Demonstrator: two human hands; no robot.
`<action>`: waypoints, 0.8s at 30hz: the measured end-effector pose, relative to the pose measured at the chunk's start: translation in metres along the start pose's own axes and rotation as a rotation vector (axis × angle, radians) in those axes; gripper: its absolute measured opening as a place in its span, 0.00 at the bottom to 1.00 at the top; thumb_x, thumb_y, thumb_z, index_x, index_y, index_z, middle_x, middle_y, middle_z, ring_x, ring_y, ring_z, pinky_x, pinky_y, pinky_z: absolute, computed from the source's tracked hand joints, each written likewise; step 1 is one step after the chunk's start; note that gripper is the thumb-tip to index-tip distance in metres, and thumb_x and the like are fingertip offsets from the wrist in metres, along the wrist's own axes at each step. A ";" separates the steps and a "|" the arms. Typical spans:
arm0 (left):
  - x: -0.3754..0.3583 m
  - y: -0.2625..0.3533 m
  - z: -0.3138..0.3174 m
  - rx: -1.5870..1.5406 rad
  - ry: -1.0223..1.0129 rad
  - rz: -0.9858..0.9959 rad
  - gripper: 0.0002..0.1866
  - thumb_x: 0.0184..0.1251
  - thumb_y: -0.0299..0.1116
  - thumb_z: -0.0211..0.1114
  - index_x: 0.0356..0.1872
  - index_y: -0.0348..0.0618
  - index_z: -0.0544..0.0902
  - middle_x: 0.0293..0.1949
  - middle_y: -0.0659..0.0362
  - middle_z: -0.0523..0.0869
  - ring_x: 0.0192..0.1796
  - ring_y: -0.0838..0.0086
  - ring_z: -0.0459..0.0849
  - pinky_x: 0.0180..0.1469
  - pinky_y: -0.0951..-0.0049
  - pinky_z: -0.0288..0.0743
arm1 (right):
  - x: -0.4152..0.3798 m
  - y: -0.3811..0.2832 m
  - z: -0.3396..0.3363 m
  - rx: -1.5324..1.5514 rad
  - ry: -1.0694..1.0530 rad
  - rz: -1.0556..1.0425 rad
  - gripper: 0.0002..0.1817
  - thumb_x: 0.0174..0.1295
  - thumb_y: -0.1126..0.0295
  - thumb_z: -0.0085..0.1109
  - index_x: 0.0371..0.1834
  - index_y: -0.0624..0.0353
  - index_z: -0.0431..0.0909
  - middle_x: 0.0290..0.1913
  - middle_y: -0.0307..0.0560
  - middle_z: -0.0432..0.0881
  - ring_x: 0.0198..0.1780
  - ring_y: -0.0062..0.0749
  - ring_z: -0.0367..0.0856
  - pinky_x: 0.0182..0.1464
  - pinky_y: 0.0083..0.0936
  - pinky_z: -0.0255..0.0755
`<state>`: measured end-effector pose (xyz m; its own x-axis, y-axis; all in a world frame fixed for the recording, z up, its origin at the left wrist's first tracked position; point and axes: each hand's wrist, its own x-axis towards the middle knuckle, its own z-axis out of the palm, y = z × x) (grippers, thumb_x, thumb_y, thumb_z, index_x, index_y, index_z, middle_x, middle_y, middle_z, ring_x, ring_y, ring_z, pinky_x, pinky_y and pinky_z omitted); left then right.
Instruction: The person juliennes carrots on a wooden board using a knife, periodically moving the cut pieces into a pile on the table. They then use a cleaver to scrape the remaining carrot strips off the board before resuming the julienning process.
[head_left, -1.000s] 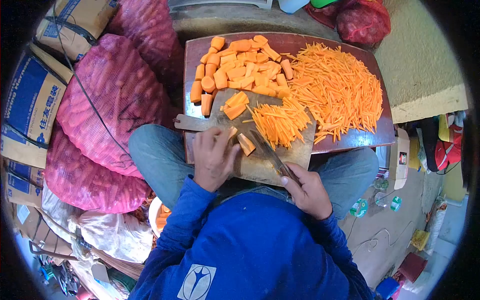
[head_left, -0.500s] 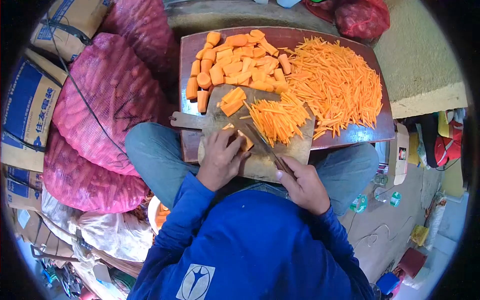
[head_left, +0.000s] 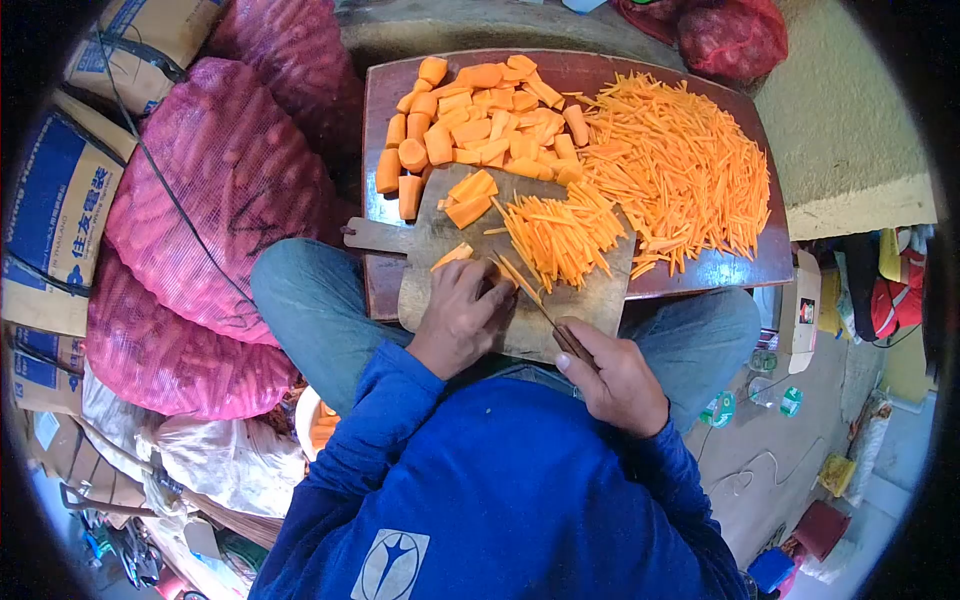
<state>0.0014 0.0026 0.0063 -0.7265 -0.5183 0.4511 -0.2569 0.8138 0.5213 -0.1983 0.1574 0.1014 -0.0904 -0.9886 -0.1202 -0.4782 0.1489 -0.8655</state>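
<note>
Right hand [head_left: 615, 385]: gripping knife [head_left: 551, 318] by handle.
Left hand [head_left: 460, 318]: curled beside knife; unclear whether holding anything.
Cutting board [head_left: 592, 305]: below knife, bearing carrot sticks [head_left: 560, 235].

Student: Which furniture occupies the setting?

Tutor: A glossy, reddish-brown table with a bowed far edge [head_left: 590, 72], spanning twelve to two o'clock; a blue-white sheen of reflected light [head_left: 722, 270] lies on its surface at three.

Student: And the masonry?

Tutor: At twelve, beyond the table, a grey concrete ledge [head_left: 480, 35]; at two, a rough, pale yellowish wall or block [head_left: 850, 120], which of these being unclear.

Student: The floor?

Tutor: Grey and concrete-like [head_left: 775, 430], visible at four, with a thin white cable [head_left: 742, 476] lying in curves.

Student: The left margin?

Tutor: Stacked, black-strapped cardboard cartons with blue panels [head_left: 62, 190], at nine to ten.
</note>
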 end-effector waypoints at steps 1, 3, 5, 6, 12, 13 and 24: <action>0.002 0.003 -0.003 0.066 -0.009 0.003 0.24 0.57 0.28 0.80 0.57 0.44 0.87 0.54 0.51 0.82 0.57 0.52 0.80 0.61 0.49 0.71 | 0.000 -0.002 -0.003 -0.041 -0.021 -0.005 0.19 0.76 0.66 0.65 0.65 0.61 0.79 0.46 0.65 0.88 0.49 0.68 0.89 0.47 0.50 0.82; 0.002 0.003 -0.004 0.074 -0.018 0.024 0.24 0.58 0.28 0.79 0.57 0.43 0.86 0.55 0.51 0.83 0.57 0.53 0.80 0.61 0.49 0.71 | -0.002 -0.004 -0.006 -0.067 -0.047 -0.011 0.19 0.76 0.66 0.65 0.66 0.61 0.78 0.46 0.64 0.88 0.49 0.67 0.89 0.47 0.51 0.82; 0.001 0.001 -0.005 0.080 -0.027 0.044 0.25 0.58 0.28 0.79 0.58 0.42 0.85 0.56 0.52 0.83 0.58 0.53 0.80 0.61 0.49 0.71 | -0.005 -0.005 -0.007 -0.093 -0.073 -0.013 0.20 0.76 0.65 0.65 0.67 0.61 0.77 0.46 0.64 0.89 0.49 0.67 0.89 0.48 0.52 0.82; 0.001 -0.001 -0.005 0.072 -0.028 0.057 0.25 0.58 0.29 0.79 0.58 0.41 0.85 0.57 0.52 0.83 0.58 0.53 0.80 0.61 0.49 0.71 | -0.006 -0.006 -0.006 -0.136 -0.063 -0.038 0.21 0.77 0.65 0.64 0.68 0.61 0.76 0.47 0.64 0.89 0.49 0.66 0.89 0.48 0.53 0.83; 0.001 -0.003 -0.005 0.074 -0.068 0.057 0.25 0.59 0.29 0.78 0.60 0.39 0.85 0.58 0.51 0.83 0.60 0.53 0.80 0.63 0.50 0.71 | -0.002 -0.005 0.007 -0.154 -0.059 -0.015 0.22 0.78 0.65 0.63 0.70 0.61 0.73 0.48 0.65 0.89 0.49 0.67 0.90 0.48 0.54 0.83; 0.001 -0.003 -0.005 0.059 -0.072 0.057 0.26 0.59 0.28 0.77 0.60 0.38 0.85 0.59 0.51 0.84 0.60 0.53 0.80 0.63 0.50 0.71 | 0.000 -0.004 0.010 -0.125 -0.044 -0.013 0.23 0.78 0.65 0.63 0.70 0.62 0.73 0.49 0.66 0.89 0.48 0.67 0.90 0.49 0.55 0.83; 0.003 -0.005 -0.005 0.026 -0.098 0.054 0.24 0.57 0.26 0.76 0.57 0.36 0.86 0.59 0.51 0.84 0.61 0.53 0.80 0.63 0.52 0.73 | 0.015 -0.008 0.021 -0.176 -0.062 0.008 0.21 0.79 0.67 0.61 0.68 0.65 0.73 0.46 0.72 0.88 0.44 0.71 0.89 0.45 0.57 0.83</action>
<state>0.0040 -0.0039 0.0087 -0.7981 -0.4462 0.4048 -0.2309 0.8472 0.4784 -0.1775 0.1405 0.0963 -0.0432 -0.9859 -0.1617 -0.6238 0.1530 -0.7665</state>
